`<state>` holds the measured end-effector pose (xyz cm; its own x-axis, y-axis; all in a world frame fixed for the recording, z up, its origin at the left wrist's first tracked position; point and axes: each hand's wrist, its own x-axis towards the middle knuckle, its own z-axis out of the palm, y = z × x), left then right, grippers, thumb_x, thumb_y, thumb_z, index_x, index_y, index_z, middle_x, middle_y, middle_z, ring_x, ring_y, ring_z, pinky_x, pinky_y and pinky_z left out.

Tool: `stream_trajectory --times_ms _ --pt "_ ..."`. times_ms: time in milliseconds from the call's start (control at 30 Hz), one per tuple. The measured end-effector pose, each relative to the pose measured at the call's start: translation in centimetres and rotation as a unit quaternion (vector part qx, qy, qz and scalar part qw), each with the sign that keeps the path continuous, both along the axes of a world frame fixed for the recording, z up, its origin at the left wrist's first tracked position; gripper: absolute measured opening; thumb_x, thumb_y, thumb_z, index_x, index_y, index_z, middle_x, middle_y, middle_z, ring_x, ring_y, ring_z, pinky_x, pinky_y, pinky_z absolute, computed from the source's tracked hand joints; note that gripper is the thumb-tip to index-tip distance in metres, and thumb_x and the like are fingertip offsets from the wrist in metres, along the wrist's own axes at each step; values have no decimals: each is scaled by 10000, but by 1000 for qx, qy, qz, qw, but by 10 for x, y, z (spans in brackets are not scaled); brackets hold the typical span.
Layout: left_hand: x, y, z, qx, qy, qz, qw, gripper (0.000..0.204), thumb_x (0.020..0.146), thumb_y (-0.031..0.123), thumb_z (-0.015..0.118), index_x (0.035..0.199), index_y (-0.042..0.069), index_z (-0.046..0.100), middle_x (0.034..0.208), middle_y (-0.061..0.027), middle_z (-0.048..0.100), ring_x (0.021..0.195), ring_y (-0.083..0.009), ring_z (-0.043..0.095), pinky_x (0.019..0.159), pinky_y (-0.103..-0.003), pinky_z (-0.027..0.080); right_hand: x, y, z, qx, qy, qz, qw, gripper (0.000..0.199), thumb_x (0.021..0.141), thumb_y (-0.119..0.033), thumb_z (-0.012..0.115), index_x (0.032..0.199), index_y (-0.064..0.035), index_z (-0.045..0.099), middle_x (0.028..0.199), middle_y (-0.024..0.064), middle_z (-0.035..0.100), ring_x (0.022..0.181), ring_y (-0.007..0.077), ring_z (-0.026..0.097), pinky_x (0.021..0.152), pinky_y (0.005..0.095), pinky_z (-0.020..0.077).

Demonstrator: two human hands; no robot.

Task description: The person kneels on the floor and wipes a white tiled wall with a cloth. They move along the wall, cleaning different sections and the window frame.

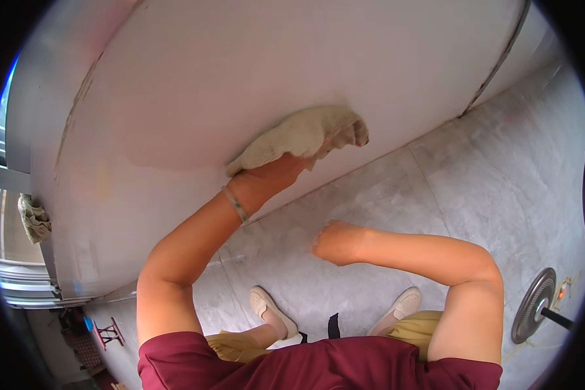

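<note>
A beige-grey cleaning cloth lies against the pale wall. My left hand presses the cloth to that surface, its fingers mostly covered by the fabric. There is a pale bangle around my left wrist. Below and to the right, my right hand hangs over the grey floor, apart from the wall and the cloth. Its fingers are curled into a fist, and nothing shows in it.
Grey tiled floor meets the wall's lower edge. Another cloth hangs by the window frame at the left. A small red stool stands at the lower left, and a dark round fan base at the right.
</note>
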<state>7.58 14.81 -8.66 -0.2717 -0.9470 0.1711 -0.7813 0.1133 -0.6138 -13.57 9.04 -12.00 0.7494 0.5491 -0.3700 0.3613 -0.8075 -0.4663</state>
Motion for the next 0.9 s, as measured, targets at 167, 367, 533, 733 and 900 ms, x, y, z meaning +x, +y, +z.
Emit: stream_trajectory --times_ms 167,367,533,733,900 --pt "26 121 20 75 566 259 779 398 943 301 634 1304 138 602 1136 -28 662 1032 -191 633 860 -359 514 -35 -18 -14 -31 74 -43 996 168 887 -212 626 939 -68 696 974 135 704 923 325 678 816 472 507" --pt "63 272 15 -26 370 336 866 260 919 330 686 1134 186 712 1059 -11 709 980 -206 653 857 -350 508 -74 -28 -37 -71 170 -56 981 183 935 -241 594 984 -90 684 949 117 704 949 312 657 871 456 477" --pt "112 397 -2 26 61 283 957 310 870 301 704 1176 287 658 1289 86 585 1163 -180 571 983 -418 461 -72 -32 -42 -51 88 -57 993 183 934 -245 597 960 -86 684 914 110 702 933 306 658 856 462 474" --pt "116 395 -25 101 -38 280 954 411 888 349 672 1254 189 575 1342 -15 530 1203 -239 541 996 -465 440 -50 -14 -41 -25 56 -44 997 148 803 -58 594 922 -67 682 850 122 691 877 313 658 810 452 470" --pt "82 328 -53 60 -41 274 959 397 945 318 592 1314 179 553 1412 -36 471 1305 -226 446 1070 -446 378 -64 -5 -40 -28 95 -25 995 156 807 -59 594 938 -65 679 870 128 694 876 311 665 806 448 478"
